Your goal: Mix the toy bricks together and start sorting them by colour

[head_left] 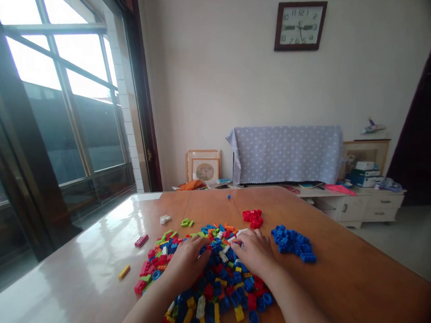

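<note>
A wide pile of mixed plastic toy bricks (225,289) lies on the table in front of me, in red, blue, yellow, green, orange and white. My left hand (189,257) rests on the pile's left part, thumb apart from the fingers, with no brick visibly gripped. Over the upper right part is my right hand (256,249), its thumb and index finger spread apart. White bricks (241,233) lie right at its fingertips; whether they touch is unclear. Beside that hand sit a group of blue bricks (293,243) and a smaller group of red bricks (253,218).
Around the pile lie a yellow brick (124,272), a pinkish-red brick (141,240), white bricks (164,219) and green bricks (187,222). One tiny blue piece (229,197) is near the far edge of the wooden table (347,277). A low white cabinet (353,206) stands behind.
</note>
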The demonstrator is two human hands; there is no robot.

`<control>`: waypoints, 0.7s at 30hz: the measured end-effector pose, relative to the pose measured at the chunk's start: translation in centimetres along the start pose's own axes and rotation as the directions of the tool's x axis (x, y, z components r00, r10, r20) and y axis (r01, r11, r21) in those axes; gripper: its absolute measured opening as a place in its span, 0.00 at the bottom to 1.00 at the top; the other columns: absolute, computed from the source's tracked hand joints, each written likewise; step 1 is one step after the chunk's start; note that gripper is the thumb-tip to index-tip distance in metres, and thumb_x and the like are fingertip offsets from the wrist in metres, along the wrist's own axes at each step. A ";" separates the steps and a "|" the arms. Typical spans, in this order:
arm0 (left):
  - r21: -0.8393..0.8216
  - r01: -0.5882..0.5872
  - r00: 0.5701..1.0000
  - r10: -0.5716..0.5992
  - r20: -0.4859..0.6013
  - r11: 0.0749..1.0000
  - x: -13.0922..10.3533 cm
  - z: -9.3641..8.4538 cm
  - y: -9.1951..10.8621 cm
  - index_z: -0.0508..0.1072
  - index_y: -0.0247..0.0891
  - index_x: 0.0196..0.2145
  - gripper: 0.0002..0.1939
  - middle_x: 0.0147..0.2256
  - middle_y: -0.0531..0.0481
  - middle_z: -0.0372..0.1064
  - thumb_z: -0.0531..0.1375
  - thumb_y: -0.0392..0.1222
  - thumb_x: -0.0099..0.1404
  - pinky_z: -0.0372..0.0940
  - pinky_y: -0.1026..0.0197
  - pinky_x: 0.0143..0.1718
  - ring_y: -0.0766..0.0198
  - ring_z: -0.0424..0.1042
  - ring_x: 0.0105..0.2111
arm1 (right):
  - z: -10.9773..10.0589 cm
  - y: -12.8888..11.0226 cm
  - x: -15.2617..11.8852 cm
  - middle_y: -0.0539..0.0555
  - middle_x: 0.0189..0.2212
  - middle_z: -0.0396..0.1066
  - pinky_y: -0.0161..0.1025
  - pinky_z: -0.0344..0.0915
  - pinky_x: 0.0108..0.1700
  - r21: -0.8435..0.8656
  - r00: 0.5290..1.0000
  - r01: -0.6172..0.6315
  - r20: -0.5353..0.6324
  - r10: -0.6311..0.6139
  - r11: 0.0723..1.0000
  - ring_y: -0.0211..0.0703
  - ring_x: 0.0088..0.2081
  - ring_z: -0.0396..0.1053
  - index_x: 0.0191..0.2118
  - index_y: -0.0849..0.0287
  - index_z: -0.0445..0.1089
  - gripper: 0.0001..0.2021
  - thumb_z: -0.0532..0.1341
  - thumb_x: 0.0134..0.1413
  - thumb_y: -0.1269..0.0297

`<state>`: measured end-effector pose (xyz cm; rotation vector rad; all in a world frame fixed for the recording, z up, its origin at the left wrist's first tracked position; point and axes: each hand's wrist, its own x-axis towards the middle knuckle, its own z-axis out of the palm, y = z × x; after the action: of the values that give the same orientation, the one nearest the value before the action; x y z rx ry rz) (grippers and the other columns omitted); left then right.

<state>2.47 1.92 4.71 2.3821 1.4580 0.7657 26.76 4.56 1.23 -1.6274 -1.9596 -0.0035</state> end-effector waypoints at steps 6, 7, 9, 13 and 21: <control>0.077 -0.021 0.999 0.019 0.039 0.997 0.1 0.7 0.4 0.76 0.47 0.49 0.15 0.48 0.46 0.74 0.55 0.46 0.69 0.62 0.57 0.48 0.53 0.71 0.49 | 0.9 -0.6 0.2 0.54 0.41 0.76 0.44 0.53 0.48 -0.068 0.998 -0.066 -0.002 0.066 0.995 0.52 0.49 0.65 0.34 0.54 0.75 0.08 0.64 0.55 0.56; 0.090 -0.023 0.999 0.020 0.037 0.996 0.1 0.7 0.4 0.76 0.47 0.49 0.15 0.48 0.47 0.74 0.55 0.46 0.69 0.62 0.57 0.49 0.53 0.71 0.49 | 1.0 -0.6 0.3 0.54 0.41 0.76 0.43 0.53 0.48 -0.069 0.998 -0.069 -0.006 0.069 0.995 0.51 0.49 0.65 0.33 0.54 0.75 0.06 0.63 0.55 0.59; 0.112 -0.024 0.999 0.021 0.036 0.993 0.1 0.7 0.2 0.76 0.48 0.49 0.15 0.48 0.47 0.74 0.55 0.46 0.68 0.61 0.56 0.49 0.53 0.71 0.48 | 1.1 -0.8 0.4 0.53 0.41 0.76 0.42 0.53 0.47 -0.069 0.997 -0.072 -0.010 0.072 0.995 0.50 0.49 0.65 0.32 0.54 0.74 0.04 0.63 0.54 0.63; 0.137 -0.003 0.999 -0.004 0.050 0.991 0.2 0.6 -0.3 0.75 0.47 0.49 0.14 0.46 0.47 0.74 0.55 0.45 0.68 0.61 0.57 0.48 0.53 0.71 0.47 | 1.1 -0.7 0.3 0.52 0.41 0.76 0.41 0.53 0.45 -0.067 0.997 -0.075 0.014 0.076 0.995 0.49 0.48 0.66 0.32 0.54 0.74 0.05 0.61 0.56 0.63; 0.151 -0.011 0.999 0.004 0.051 0.988 0.0 0.5 -0.8 0.75 0.47 0.48 0.14 0.44 0.47 0.73 0.56 0.41 0.65 0.61 0.58 0.45 0.55 0.71 0.45 | 0.4 -0.9 0.1 0.51 0.40 0.77 0.38 0.56 0.48 0.022 1.000 -0.001 0.016 0.001 1.000 0.45 0.46 0.68 0.34 0.53 0.75 0.09 0.57 0.61 0.63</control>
<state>2.14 2.29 3.90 2.4992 1.5381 0.6111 25.79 4.54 1.27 -1.6192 -1.9639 0.0318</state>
